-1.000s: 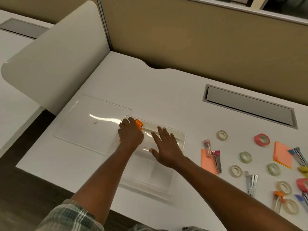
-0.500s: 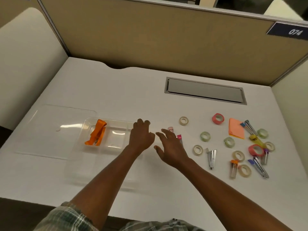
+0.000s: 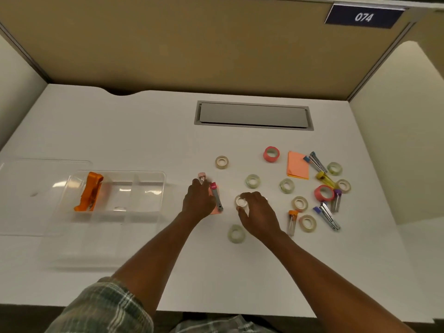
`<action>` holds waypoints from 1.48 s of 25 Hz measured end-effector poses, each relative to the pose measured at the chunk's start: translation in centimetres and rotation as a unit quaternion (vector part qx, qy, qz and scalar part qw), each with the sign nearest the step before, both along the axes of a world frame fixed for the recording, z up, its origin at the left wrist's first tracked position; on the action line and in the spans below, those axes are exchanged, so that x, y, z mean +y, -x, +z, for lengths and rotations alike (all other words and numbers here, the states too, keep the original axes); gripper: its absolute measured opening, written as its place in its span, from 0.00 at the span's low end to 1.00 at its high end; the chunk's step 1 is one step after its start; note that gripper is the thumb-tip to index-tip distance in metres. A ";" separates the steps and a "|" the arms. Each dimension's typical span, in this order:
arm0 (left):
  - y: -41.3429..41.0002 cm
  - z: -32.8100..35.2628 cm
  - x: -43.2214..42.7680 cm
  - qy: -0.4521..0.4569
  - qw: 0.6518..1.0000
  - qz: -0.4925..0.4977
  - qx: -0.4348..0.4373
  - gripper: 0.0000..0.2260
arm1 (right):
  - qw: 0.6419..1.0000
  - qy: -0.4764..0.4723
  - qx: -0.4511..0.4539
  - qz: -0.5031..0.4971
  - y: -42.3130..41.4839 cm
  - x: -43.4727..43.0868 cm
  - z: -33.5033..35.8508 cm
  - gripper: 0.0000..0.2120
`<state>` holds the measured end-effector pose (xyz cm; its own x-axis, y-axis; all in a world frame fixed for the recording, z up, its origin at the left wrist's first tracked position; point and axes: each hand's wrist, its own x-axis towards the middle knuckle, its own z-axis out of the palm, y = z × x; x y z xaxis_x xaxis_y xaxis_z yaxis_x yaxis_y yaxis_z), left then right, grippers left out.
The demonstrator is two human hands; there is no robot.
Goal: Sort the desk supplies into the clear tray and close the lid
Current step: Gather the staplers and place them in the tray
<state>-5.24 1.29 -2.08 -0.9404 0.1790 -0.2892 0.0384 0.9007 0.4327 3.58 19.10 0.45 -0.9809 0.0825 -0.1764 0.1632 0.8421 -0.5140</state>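
The clear tray (image 3: pixel 153 174) sits at the left of the desk, with an orange tape dispenser (image 3: pixel 90 194) in its back left compartment. Its clear lid (image 3: pixel 28 179) lies flat at its left, partly under it. My left hand (image 3: pixel 199 200) curls over a pink-capped tube (image 3: pixel 201 177), beside a pink stapler (image 3: pixel 217 198) lying on a peach sticky note (image 3: pixel 216 211). The fingers of my right hand (image 3: pixel 258 213) are closed around a clear tape roll (image 3: pixel 241 201) on the desk.
Several clear tape rolls (image 3: pixel 252 181), two pink tape rolls (image 3: pixel 271 154), an orange note pad (image 3: pixel 297 165), staplers (image 3: pixel 328 216) and capped tubes (image 3: pixel 292 222) lie scattered at the right. A grey cable hatch (image 3: pixel 253 115) sits at the back. Partition walls enclose the desk.
My view swung right. Both hands left the tray, with the orange dispenser now lying in it, and moved right to the supplies. Left hand reached the pink-capped tube, right hand closed on a tape roll.
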 end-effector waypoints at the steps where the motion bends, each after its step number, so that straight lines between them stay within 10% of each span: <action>1: 0.1 -0.4 0.3 0.006 1.000 0.012 -0.003 0.22 | 1.000 0.002 -0.005 0.010 0.3 0.0 -0.2 0.17; 10: -0.1 -2.3 1.5 0.018 0.996 0.088 0.012 0.17 | 0.994 -0.014 -0.027 0.103 3.5 -2.6 -1.9 0.17; 18: -1.5 -2.5 3.7 0.018 0.990 0.141 0.008 0.18 | 0.999 0.003 0.041 -0.007 2.8 2.7 -3.3 0.12; 28: -1.1 -2.5 6.9 -0.267 0.900 0.330 -0.100 0.10 | 0.974 0.121 0.029 -0.192 2.6 11.6 -4.1 0.02; 35: -2.5 -2.1 9.8 -0.419 0.809 0.363 -0.195 0.09 | 0.983 0.056 -0.152 -0.082 1.1 8.4 -5.1 0.40; 37: -3.1 -2.0 10.0 -0.430 0.797 0.369 -0.208 0.09 | 0.989 0.016 -0.139 -0.041 0.7 7.0 -5.5 0.35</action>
